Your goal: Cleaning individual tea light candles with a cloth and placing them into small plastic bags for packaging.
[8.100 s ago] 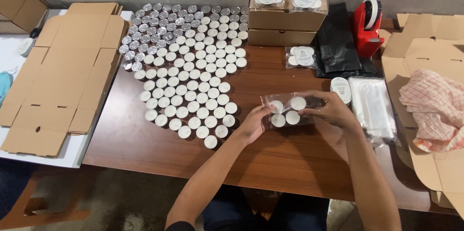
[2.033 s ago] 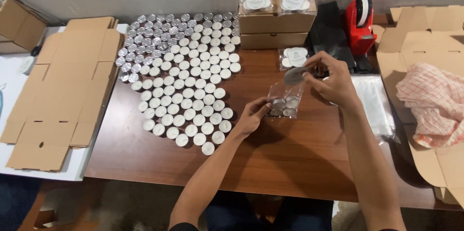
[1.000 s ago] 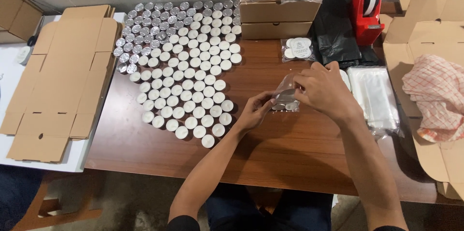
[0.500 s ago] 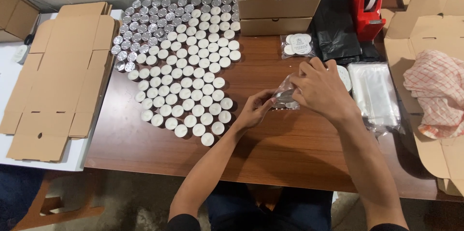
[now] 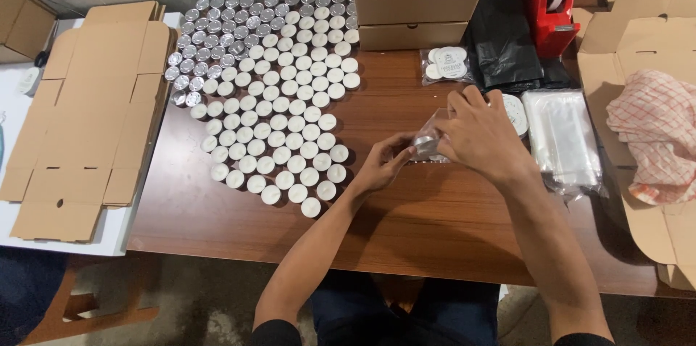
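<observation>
Near the middle of the frame, slightly right of centre, a small clear bag of tealights is sitting between the two hands, just above the wooden table. The left hand is coming in from the lower left, its fingers curled and pinching the bag's lower left side. The right hand is covering the bag from the right and above, fingers bent down over its top edge and clasping it, so most of the bag is lying hidden under that hand; only a metal cup and a strip of clear film are showing between the two grips. Both hands are closed on the bag, neither one spread flat.

To the left of the hands, a wide field of loose tealights is spreading across the table toward the upper left. Flat cardboard blanks are lying at the far left. At the top centre, stacked cardboard boxes are carrying filled bags, and another filled bag is lying just below them. A red tape dispenser is standing at the upper right, a stack of empty clear bags is lying just right of the right hand, and a checked cloth is resting at the far right.
</observation>
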